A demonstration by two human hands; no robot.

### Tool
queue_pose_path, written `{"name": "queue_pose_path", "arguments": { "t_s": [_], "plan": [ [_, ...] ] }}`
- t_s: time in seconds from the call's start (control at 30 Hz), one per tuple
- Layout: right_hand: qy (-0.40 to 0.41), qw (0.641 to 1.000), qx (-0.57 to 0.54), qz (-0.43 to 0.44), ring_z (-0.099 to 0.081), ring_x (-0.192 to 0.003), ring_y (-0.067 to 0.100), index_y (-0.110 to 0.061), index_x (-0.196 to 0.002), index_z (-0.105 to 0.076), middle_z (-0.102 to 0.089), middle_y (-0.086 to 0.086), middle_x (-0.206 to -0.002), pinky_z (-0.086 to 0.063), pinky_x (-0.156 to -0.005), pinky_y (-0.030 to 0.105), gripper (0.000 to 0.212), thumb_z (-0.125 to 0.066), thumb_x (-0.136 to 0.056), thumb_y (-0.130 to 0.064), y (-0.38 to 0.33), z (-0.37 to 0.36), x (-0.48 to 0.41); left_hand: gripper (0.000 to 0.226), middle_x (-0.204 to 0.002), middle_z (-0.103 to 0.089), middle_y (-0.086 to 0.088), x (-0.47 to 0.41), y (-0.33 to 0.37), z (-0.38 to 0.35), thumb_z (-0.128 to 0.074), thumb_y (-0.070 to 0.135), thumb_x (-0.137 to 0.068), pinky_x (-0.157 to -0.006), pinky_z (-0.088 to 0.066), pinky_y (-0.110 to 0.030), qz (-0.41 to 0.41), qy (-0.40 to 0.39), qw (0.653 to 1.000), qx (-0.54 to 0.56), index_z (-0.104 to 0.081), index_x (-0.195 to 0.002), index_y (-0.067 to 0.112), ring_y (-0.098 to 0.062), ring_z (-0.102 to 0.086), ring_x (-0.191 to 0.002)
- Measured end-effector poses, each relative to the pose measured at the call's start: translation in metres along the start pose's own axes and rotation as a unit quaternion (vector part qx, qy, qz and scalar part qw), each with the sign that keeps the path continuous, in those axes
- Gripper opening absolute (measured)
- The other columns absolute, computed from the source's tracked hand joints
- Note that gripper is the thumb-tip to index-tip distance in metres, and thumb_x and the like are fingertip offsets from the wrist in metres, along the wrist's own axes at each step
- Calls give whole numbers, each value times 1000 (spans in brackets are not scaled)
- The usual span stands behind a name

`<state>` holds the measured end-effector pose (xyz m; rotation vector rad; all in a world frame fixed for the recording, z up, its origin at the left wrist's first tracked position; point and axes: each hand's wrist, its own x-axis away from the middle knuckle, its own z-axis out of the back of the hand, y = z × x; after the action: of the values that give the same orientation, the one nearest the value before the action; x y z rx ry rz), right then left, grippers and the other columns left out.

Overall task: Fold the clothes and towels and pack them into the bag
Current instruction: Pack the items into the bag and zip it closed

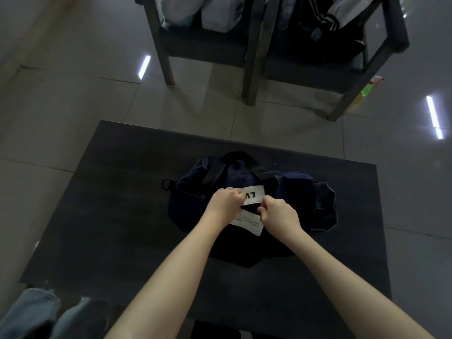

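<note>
Together, left hand [226,203] and right hand [278,214] grip one bag [291,192].

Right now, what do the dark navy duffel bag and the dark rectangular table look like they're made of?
The dark navy duffel bag: soft woven fabric, probably nylon or canvas; it slumps and creases, matte. The dark rectangular table: likely wood or laminate, matte, faint grain streaks.

Dark table [122,216] on a glossy grey tiled floor [73,106].
Two dark chairs [203,50] stand side by side at 12 o'clock beyond the table; strip-light reflections [144,68] gleam on the tiles at 11 and 2 o'clock.
</note>
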<state>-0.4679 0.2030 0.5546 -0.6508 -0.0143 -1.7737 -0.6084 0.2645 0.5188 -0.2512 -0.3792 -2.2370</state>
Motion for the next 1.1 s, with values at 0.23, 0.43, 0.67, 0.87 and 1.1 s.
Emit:
{"name": "queue_pose_path", "arguments": {
  "t_s": [0.23,0.43,0.67,0.87,1.1],
  "plan": [
    [-19,996,6,-82,-61,-94,28,-13,-102,-61,-65,7,-101,-42,-70,31,21,-50,-94,-30,20,12,-4,22,-116,-58,-7,1,-2,3,-54,16,-94,-88,-41,-33,-11,-8,999,-46,-55,-114,8,-24,-57,-105],
    [-19,991,48,-121,-60,-97,30,-12,-101,-59,-64,9,-103,-47,-75,34,21,-50,-94,-29,45,26,3,24,-118,-57,-4,7,-8,5,-53,15,-95,-89,-41,-33,-10,2,998,-64,-54,-118,12,-23,-56,-109],
    [15,994,55,-97,-61,-94,33,-11,-101,-58,-64,11,-102,-42,-69,33,20,-48,-96,-27,65,38,14,23,-120,-54,-3,0,12,9,-47,22,-98,-85,-40,-31,-15,-7,998,-65,-54,-117,11,-23,-52,-112],
    [27,995,-32,-86,-56,-94,25,-9,-97,-62,-59,6,-104,-40,-71,31,18,-52,-95,-25,76,35,18,48,-132,-45,-4,-16,65,9,-58,35,-90,-99,-36,-37,-94,26,995,-13,-47,-133,16,-23,-43,-122],
    [44,994,-58,-86,-58,-92,24,-10,-97,-62,-59,4,-104,-40,-70,29,19,-52,-94,-25,97,29,24,29,-72,-62,0,-28,97,-1,-88,16,-53,-60,-47,-29,-59,51,995,-58,-65,-70,15,-20,-60,-67]
  ]
}}
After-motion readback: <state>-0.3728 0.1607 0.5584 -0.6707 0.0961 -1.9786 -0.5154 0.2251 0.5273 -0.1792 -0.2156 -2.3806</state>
